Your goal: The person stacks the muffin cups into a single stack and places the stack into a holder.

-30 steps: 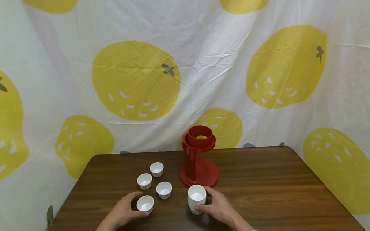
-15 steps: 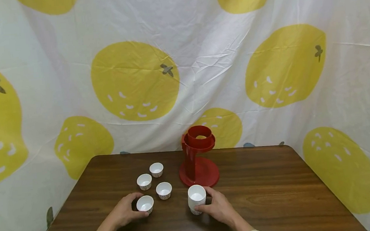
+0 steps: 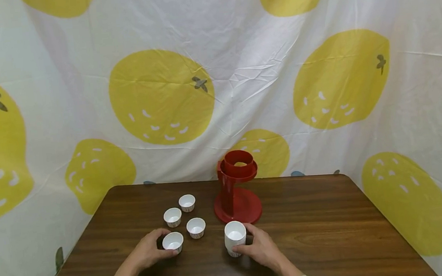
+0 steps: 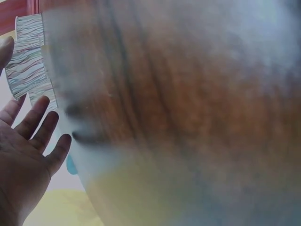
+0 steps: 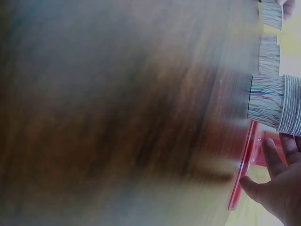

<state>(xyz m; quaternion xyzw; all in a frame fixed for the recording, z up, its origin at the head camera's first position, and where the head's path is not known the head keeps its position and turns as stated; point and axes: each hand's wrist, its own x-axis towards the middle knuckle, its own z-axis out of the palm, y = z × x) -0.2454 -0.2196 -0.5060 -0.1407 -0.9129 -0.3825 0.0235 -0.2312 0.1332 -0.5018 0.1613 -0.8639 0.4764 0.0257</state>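
My left hand [image 3: 147,252] pinches a white paper baking cup [image 3: 173,242] between thumb and fingers. In the left wrist view that baking cup [image 4: 28,68] has wavy coloured lines on its side and sits tilted, with the other fingers spread below. My right hand [image 3: 261,246] grips a stack of the same cups [image 3: 235,233], upright on the table. Several nested rims of the stack [image 5: 290,104] show in the right wrist view. Three more baking cups stand singly beyond my left hand: a near one [image 3: 196,228], a left one [image 3: 172,217] and a far one [image 3: 187,202].
A red stand [image 3: 228,198] with a round base and an open ring on top stands just behind the stack. The brown wooden table [image 3: 331,225] extends to the right. A lemon-print cloth [image 3: 248,87] hangs behind its far edge.
The baking cup in my left hand has risen slightly during the last half second. My right hand and the stack have stayed in place.
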